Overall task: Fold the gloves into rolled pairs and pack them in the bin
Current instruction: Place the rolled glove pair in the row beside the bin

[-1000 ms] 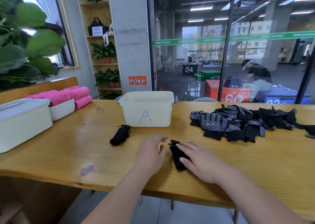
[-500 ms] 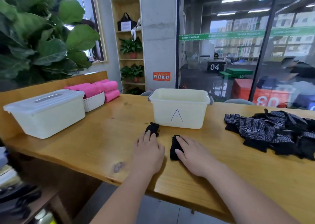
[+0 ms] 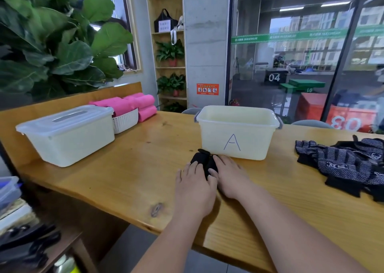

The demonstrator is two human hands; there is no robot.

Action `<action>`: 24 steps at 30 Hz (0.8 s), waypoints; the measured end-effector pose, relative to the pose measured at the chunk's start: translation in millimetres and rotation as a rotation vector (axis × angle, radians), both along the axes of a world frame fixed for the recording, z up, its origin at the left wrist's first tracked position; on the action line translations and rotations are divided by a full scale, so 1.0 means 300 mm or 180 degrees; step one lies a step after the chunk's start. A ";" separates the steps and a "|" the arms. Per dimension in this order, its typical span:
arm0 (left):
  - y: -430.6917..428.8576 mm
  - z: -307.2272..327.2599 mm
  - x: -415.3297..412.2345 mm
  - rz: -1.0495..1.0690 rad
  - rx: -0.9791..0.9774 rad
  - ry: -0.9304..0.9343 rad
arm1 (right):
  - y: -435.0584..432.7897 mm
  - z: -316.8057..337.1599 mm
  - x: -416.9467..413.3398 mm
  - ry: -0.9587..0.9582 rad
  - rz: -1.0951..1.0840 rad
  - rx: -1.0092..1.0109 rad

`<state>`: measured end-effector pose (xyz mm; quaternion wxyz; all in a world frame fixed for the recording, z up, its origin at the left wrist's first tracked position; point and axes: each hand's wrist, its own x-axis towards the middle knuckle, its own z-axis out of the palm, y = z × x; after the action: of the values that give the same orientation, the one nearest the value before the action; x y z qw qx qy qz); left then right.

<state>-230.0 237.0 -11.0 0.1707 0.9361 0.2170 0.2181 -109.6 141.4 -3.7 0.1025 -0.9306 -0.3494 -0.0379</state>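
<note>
Well, far left sat a white lidded plastic box (image 3: pixel 68 135), then a white woven basket (image 3: pixel 125 123) packed with pink rolled towels (image 3: pixel 133 104). Mid-table, the left hand (image 3: pixel 195 187) lay flat, straight fingertips touching one black rolled glove pair (image 3: pixel 199 158). A second black roll (image 3: pixel 211 165) lay beside it under the relaxed fingers of the right hand (image 3: pixel 230 175), nothing gripped. Both rolls sat just before the cream plastic bin marked A (image 3: pixel 236 133), contents hidden. Loose black dotted gloves (image 3: pixel 349 162) were heaped right.
</note>
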 end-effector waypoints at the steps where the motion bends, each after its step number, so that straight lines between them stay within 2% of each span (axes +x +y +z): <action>1: 0.000 0.001 0.000 -0.0009 -0.0054 -0.0024 | 0.005 0.004 -0.001 0.0002 -0.0005 0.0001; 7: 0.015 -0.005 0.003 -0.0082 -0.0192 -0.0189 | -0.038 0.051 -0.002 0.0177 0.0021 0.0436; 11: 0.007 0.008 -0.010 -0.0172 -0.0134 -0.0383 | -0.135 0.062 -0.010 0.0168 0.0007 0.0457; 18: -0.033 0.010 -0.028 -0.0371 0.0959 -0.0455 | -0.365 0.034 -0.039 0.0238 -0.0097 0.0250; 21: -0.059 0.023 -0.030 -0.0173 0.1233 -0.0441 | -0.482 0.028 -0.058 0.0297 -0.0205 0.0261; 24: -0.101 0.032 -0.014 -0.0251 0.1374 -0.0490 | -0.598 0.035 -0.073 0.0257 -0.0335 0.0243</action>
<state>-234.1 206.8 -1.3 -0.0090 0.9392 0.1149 0.3234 -131.4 -38.1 6.7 0.1499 -0.9439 -0.2938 -0.0189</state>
